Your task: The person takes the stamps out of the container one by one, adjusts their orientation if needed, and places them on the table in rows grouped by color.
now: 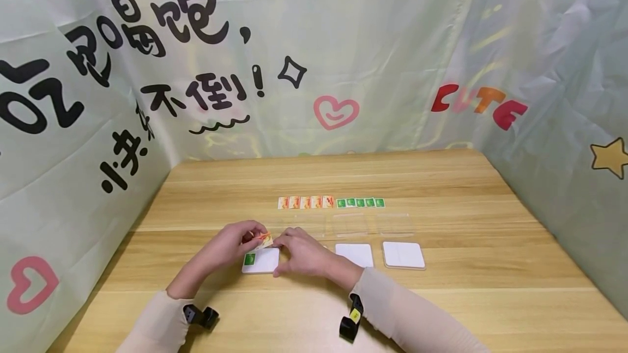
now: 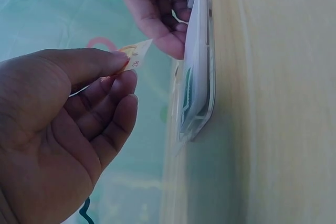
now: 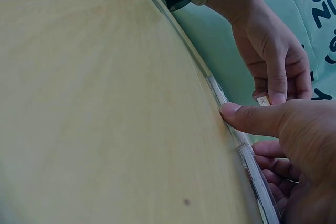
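My left hand (image 1: 234, 243) pinches a small orange-and-yellow sticker (image 2: 138, 55) between thumb and fingers, just above the leftmost white card (image 1: 267, 262). A small green sticker (image 1: 249, 259) lies on that card's left side. The card sits in a thin clear case (image 2: 211, 51), seen edge-on in the left wrist view. With thumb at the near edge and fingers at the far edge, my right hand (image 1: 305, 254) holds the card's right end. In the right wrist view the right thumb (image 3: 254, 118) presses the case's side, and the other fingers curl behind it.
Two more white cards (image 1: 354, 254) (image 1: 404, 255) lie to the right. Behind them are clear, flat plastic pieces (image 1: 350, 224). Farther back runs a row of several orange stickers (image 1: 305, 202) and several green stickers (image 1: 360, 202). Printed cloth walls (image 1: 382, 59) surround the wooden table (image 1: 466, 211).
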Motion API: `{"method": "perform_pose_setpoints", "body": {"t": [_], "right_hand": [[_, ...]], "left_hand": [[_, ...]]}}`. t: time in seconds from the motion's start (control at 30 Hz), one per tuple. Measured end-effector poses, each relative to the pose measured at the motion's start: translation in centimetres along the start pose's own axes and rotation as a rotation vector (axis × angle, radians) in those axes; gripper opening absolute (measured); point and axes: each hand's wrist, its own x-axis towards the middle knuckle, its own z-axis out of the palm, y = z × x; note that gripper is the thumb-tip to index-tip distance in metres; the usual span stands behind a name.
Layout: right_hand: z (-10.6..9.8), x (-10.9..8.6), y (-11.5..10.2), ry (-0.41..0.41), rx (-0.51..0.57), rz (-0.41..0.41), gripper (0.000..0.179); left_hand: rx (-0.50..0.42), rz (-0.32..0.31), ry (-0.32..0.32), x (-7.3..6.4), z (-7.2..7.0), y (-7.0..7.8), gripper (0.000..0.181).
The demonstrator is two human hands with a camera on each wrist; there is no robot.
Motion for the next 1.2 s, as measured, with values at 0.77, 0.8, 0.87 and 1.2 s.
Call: {"method": "perform_pose_setpoints", "body": {"t": [0.77,0.8,0.87,1.2], "right_hand": [[-0.3,0.2,0.2,0.012,-0.007,-0.016,0.061],[-0.3,0.2,0.2,0.01,-0.005,-0.014,0.06],[-0.2,0.2,0.2,0.006,0.001,-0.012,0.06],[0.1,0.0,0.2,0.001,0.012,-0.001,0.06]], "left_hand": [[-0.137,-0.078,0.066,2.4,-1.3,-0.5,0.01],[-0.141,-0.083,0.063,2.5,-1.4,-0.5,0.01],[-0.136,-0.085,0.06,2.8,-1.4,-0.5,0.01],[-0.062,-0.071,0.079,3.8,-1.6,-0.8,0.011]]}}
